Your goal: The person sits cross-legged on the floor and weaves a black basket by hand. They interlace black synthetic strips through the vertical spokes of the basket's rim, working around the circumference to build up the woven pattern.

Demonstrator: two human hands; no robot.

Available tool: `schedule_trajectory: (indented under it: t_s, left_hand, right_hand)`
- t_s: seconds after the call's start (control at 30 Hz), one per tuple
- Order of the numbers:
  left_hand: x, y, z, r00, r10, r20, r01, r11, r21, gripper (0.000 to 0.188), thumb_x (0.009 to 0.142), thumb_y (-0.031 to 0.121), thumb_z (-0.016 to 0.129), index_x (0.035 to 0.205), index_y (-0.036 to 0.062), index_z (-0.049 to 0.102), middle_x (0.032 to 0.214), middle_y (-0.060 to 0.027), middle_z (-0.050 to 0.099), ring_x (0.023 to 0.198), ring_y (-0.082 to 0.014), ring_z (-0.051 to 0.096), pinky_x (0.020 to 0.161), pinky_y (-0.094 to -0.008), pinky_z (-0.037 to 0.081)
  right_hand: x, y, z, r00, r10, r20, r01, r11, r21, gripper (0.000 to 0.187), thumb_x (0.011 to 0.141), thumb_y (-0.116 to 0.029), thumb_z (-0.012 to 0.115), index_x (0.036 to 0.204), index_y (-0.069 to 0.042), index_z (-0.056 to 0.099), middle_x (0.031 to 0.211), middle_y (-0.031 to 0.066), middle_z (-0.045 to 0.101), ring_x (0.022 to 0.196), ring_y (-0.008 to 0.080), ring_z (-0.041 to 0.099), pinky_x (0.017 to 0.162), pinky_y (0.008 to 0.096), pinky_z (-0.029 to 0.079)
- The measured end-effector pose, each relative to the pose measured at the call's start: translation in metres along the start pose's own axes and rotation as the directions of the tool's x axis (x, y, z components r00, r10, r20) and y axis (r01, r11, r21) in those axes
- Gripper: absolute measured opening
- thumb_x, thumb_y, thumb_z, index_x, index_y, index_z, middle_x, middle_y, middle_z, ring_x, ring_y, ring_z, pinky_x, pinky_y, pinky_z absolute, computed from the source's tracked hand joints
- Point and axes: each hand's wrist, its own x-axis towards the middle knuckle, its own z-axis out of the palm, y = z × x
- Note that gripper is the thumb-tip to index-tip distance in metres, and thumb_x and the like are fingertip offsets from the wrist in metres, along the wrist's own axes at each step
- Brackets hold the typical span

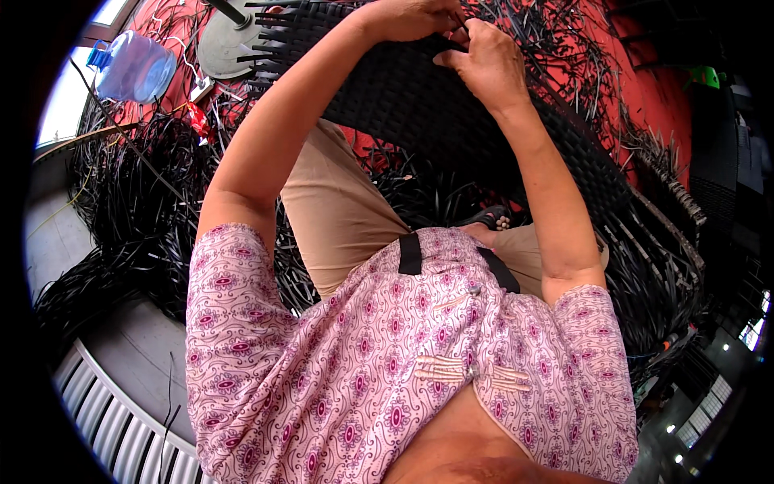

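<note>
A black woven wicker panel (379, 93) lies across in front of me, beyond my knees, with loose strip ends sticking out at its left edge. Over its far edge, my left hand (415, 19) and my right hand (493, 66) come together at the fingertips. Between them shows a thin dark strip (461, 18), pinched by the fingers of both. My right thumb points left, apart from the fingers. The left fingertips are partly cut off by the top of the picture.
Heaps of loose black strips (145, 194) lie to my left, and more scraps cover the red floor (657, 105). A clear blue water jug (145, 68), a round grey base with a pole (222, 48) and a white power strip (201, 89) stand at far left. A white slatted seat (121, 419) is near left.
</note>
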Motion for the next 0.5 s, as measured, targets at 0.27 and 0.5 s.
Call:
schedule_trajectory:
  t_s: [0.27,0.5]
  left_hand:
    - [0.011,0.002,0.011,0.995,-0.011,-0.104,0.040,0.957,0.287,0.021,0.089,0.017,0.062,0.104,0.0031,0.067,0.095,-0.0180,0.072,0.089,-0.0326,0.071,0.079,-0.0411,0.055]
    - [-0.012,0.022,0.024,0.925,0.206,-0.319,-0.081,0.928,0.364,0.020,0.093,0.017,0.059,0.109,0.0051,0.064,0.095,-0.0171,0.071,0.088,-0.0367,0.070,0.078,-0.0454,0.055]
  right_hand:
    - [-0.002,-0.007,-0.003,1.000,-0.002,0.003,0.003,0.999,-0.043,0.037,0.073,-0.027,0.084,0.095,-0.002,0.069,0.094,0.0163,0.073,0.090,0.0352,0.071,0.078,0.0451,0.054]
    - [-0.020,-0.009,0.003,0.983,-0.138,-0.125,0.132,0.990,-0.055,0.025,0.077,-0.017,0.081,0.093,-0.005,0.065,0.091,0.0132,0.068,0.084,0.0336,0.070,0.072,0.0454,0.056]
